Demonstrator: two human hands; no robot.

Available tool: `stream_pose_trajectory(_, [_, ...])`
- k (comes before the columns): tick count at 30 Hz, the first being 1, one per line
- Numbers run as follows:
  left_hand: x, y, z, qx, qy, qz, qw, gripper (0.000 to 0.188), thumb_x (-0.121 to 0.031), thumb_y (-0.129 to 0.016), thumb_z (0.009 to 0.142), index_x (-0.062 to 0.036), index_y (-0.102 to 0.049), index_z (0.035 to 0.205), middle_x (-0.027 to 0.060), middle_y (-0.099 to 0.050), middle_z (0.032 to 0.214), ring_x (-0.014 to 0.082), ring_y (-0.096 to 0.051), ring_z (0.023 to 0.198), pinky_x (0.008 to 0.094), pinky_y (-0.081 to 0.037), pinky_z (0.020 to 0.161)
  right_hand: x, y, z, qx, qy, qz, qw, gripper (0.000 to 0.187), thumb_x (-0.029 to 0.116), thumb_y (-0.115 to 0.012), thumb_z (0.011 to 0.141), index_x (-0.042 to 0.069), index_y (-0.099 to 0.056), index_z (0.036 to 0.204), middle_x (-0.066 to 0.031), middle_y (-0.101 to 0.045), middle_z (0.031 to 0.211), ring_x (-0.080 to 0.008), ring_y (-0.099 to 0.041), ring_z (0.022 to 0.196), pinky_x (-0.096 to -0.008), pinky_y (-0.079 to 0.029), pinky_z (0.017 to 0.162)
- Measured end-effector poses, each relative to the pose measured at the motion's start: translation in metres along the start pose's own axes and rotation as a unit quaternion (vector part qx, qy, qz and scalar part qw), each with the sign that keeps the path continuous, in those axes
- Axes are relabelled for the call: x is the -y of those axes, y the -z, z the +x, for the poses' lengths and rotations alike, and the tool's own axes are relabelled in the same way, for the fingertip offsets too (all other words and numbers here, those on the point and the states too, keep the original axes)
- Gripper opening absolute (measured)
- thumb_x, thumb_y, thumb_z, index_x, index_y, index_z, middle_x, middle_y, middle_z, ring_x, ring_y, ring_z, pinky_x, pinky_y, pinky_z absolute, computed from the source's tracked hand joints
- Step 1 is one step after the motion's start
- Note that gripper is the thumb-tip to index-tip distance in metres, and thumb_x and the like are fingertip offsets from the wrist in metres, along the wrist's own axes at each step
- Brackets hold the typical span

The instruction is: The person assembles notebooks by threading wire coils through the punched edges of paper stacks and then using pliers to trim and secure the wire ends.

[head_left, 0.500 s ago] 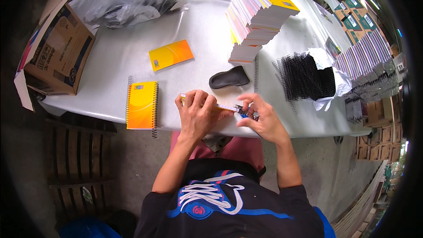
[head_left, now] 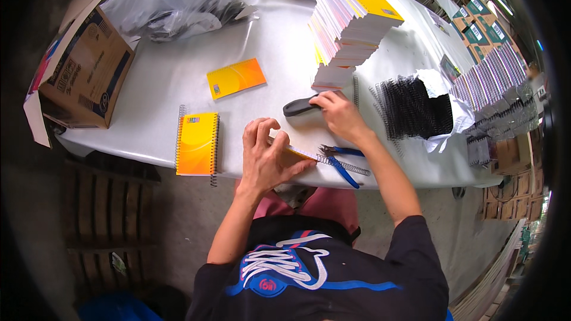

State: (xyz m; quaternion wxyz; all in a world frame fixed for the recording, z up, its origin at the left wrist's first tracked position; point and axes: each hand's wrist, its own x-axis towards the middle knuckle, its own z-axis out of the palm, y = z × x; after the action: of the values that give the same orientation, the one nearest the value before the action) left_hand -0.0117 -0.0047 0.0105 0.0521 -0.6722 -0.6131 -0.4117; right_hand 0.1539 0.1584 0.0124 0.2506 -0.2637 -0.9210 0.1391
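My left hand (head_left: pixel 260 157) grips a small yellow-orange notebook (head_left: pixel 300 153), mostly hidden behind the fingers. A wire coil (head_left: pixel 355 169) sticks out from its right end. My right hand (head_left: pixel 340 114) is closed on the near right end of a dark grey piece shaped like a shoe insole (head_left: pixel 298 107), which lies on the table. Blue-handled cutting pliers (head_left: pixel 347 176) rest beside the protruding coil, handles spread. To the left of my left hand lies a yellow-orange notebook (head_left: pixel 198 144) with coils along both long sides. A flat yellow-orange notebook (head_left: pixel 237 78) sits farther back.
A tall, uneven stack of notebooks (head_left: pixel 351 30) stands behind my right hand. Black coils (head_left: pixel 416 107) are heaped on the right, next to piled notebooks (head_left: pixel 491 80). An open cardboard box (head_left: pixel 89 74) and a clear plastic bag (head_left: pixel 178 0) stand at left on the white-covered table (head_left: pixel 154 77).
My right hand has let go of the pliers, leaving them on the table, and moved up to the dark grey insole-shaped piece. My left hand stays at the notebook.
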Motion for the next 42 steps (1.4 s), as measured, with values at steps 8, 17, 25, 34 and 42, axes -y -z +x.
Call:
stream_pose_trajectory(8, [0.002, -0.001, -0.004, -0.006, 0.013, -0.010, 1.000, 0.055, -0.045, -0.083, 0.058, -0.0032, -0.051, 0.075, 0.0155, -0.042, 0.114, 0.0381, -0.031, 0.120, 0.0489, -0.032, 0.098, 0.032, 0.038, -0.035, 0.114, -0.102, 0.413, 0.898, 0.026, -0.012, -0.059, 0.065, -0.002, -0.071, 0.086, -0.0154, -0.070, 0.088, -0.0215, -0.067, 0.086, -0.0320, -0.052, 0.082])
stream_pose_trajectory(17, [0.003, 0.001, 0.001, -0.006, -0.002, -0.032, 0.999, 0.056, -0.047, -0.081, 0.059, -0.0026, -0.051, 0.073, 0.0164, -0.041, 0.114, 0.0391, -0.032, 0.121, 0.0527, -0.030, 0.099, 0.030, 0.035, -0.029, 0.044, -0.178, 0.328, 0.927, 0.024, -0.014, -0.057, 0.063, -0.002, -0.071, 0.079, -0.0127, -0.069, 0.078, -0.0163, -0.066, 0.077, -0.0270, -0.051, 0.072])
stream_pose_trajectory(25, [0.010, -0.001, 0.005, -0.009, -0.014, -0.064, 0.998, 0.057, -0.047, -0.082, 0.056, -0.0029, -0.052, 0.073, 0.0174, -0.038, 0.118, 0.0405, -0.030, 0.122, 0.0528, -0.032, 0.099, 0.032, 0.052, -0.017, 0.087, -0.104, 0.409, 0.902, 0.027, -0.015, -0.058, 0.063, -0.001, -0.071, 0.082, -0.0106, -0.070, 0.083, -0.0151, -0.066, 0.080, -0.0260, -0.051, 0.073])
stream_pose_trajectory(34, [0.016, -0.005, 0.004, -0.004, 0.040, -0.102, 0.994, 0.058, -0.046, -0.085, 0.050, -0.0053, -0.053, 0.076, 0.0178, -0.034, 0.123, 0.0398, -0.032, 0.119, 0.0503, -0.034, 0.098, 0.054, 0.031, -0.023, 0.006, -0.044, 0.534, 0.844, 0.022, -0.008, -0.064, 0.065, 0.000, -0.071, 0.084, -0.0081, -0.069, 0.079, -0.0114, -0.063, 0.072, -0.0249, -0.051, 0.067])
stream_pose_trajectory(42, [0.024, -0.015, 0.005, -0.027, 0.063, -0.162, 0.984, 0.066, -0.040, -0.090, 0.045, -0.0082, -0.050, 0.086, 0.0166, -0.031, 0.124, 0.0324, -0.046, 0.099, 0.0422, -0.046, 0.079, 0.061, 0.024, -0.020, -0.004, -0.025, 0.455, 0.890, 0.020, -0.007, -0.065, 0.066, -0.002, -0.070, 0.085, -0.0121, -0.069, 0.082, -0.0191, -0.066, 0.075, -0.0286, -0.052, 0.074])
